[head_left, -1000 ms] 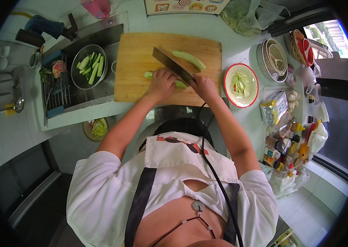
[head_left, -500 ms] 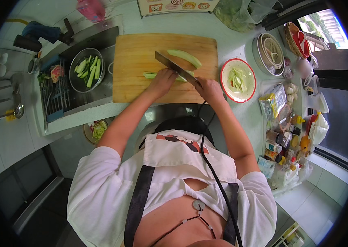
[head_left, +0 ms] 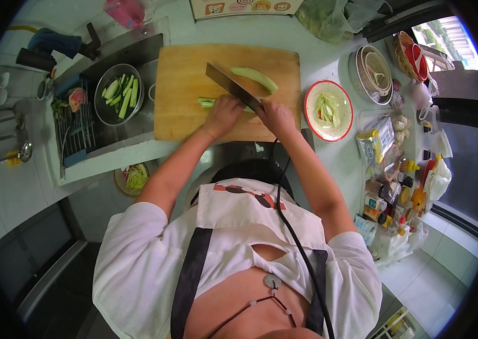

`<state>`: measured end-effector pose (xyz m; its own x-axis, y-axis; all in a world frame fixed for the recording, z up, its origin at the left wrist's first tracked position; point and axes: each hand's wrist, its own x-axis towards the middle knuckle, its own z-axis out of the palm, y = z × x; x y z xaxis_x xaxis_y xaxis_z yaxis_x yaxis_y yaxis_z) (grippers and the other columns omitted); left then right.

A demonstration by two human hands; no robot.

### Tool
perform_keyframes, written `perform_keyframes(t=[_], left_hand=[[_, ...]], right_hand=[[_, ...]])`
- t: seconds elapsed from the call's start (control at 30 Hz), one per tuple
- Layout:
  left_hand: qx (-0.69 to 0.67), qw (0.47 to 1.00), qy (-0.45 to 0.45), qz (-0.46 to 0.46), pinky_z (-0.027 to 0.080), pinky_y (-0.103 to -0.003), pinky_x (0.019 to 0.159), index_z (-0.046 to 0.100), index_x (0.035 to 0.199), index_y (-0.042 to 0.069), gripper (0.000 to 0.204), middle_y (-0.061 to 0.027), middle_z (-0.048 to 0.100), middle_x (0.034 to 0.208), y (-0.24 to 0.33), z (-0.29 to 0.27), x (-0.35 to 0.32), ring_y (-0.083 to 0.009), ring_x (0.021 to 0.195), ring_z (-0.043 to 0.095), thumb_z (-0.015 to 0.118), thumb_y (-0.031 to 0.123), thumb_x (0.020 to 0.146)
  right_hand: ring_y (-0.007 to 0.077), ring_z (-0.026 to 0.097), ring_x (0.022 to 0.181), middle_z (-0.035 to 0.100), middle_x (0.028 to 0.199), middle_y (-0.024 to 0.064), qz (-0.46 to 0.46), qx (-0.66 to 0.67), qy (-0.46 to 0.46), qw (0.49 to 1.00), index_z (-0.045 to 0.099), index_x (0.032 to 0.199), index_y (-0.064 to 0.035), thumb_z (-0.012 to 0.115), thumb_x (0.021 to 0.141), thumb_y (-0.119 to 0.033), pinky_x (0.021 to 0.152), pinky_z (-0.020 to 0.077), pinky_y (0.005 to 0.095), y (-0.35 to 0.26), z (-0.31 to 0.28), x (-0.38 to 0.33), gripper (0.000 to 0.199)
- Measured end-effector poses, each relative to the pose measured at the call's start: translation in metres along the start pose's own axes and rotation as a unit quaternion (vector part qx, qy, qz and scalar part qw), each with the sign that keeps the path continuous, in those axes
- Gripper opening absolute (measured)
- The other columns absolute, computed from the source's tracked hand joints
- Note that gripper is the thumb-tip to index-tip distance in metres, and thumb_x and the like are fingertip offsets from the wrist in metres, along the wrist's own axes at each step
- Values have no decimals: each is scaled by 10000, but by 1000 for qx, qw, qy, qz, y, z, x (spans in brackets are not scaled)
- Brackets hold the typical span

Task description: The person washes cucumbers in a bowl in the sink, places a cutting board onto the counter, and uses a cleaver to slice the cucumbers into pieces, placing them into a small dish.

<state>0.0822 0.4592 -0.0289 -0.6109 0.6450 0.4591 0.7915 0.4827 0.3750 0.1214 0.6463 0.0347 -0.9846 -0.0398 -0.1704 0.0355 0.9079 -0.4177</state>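
My right hand (head_left: pixel 278 119) is closed round the handle of a cleaver (head_left: pixel 226 83). The wide blade slants up and left over the wooden cutting board (head_left: pixel 179 68). Right beside the blade, my left hand (head_left: pixel 223 117) presses down with curled fingers on long green cucumber strips (head_left: pixel 206 103). The strips' left ends stick out past the hand; much of their length is hidden under hand and blade. Beyond the cleaver lies one longer, pale green cucumber piece (head_left: pixel 254 78), curved and apart from both hands.
Right of the board stands a red-rimmed bowl (head_left: pixel 307 110) holding pale vegetable scraps. In the sink at left, a metal colander (head_left: pixel 101 114) holds green strips beside a rack (head_left: pixel 75 138). Nested baskets (head_left: pixel 357 85) and several bottles and packets line the right side. A black cable (head_left: pixel 301 240) hangs down my front.
My right hand and the cleaver have shifted left, bringing the right hand closer to the left one. The left hand still presses the strips in nearly the same place.
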Motion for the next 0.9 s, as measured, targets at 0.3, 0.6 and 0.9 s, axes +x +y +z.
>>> perform_keyframes(t=[0.3,0.6,0.9], left_hand=[[-37,999,31,18,415,-379,754,608,786,80,124,-78,554,944,4,-7,-16,-271,884,505,595,38,671],[-36,999,-1,5,411,-374,781,587,909,67,231,-91,542,968,4,-9,-15,-280,915,496,592,51,679],[4,995,-63,-78,372,-397,818,560,1011,74,341,-103,521,987,2,-32,-12,-304,943,475,599,45,674]], right_hand=[[372,592,674,605,703,194,-9,75,-26,997,606,798,-56,544,817,-352,606,469,459,1,-22,-11,303],[356,603,661,609,695,195,-16,-20,-10,1000,607,821,-58,531,806,-289,608,482,452,-14,14,-6,244],[372,594,684,612,740,195,6,45,11,999,596,877,-79,521,813,-269,618,472,472,-5,9,0,214]])
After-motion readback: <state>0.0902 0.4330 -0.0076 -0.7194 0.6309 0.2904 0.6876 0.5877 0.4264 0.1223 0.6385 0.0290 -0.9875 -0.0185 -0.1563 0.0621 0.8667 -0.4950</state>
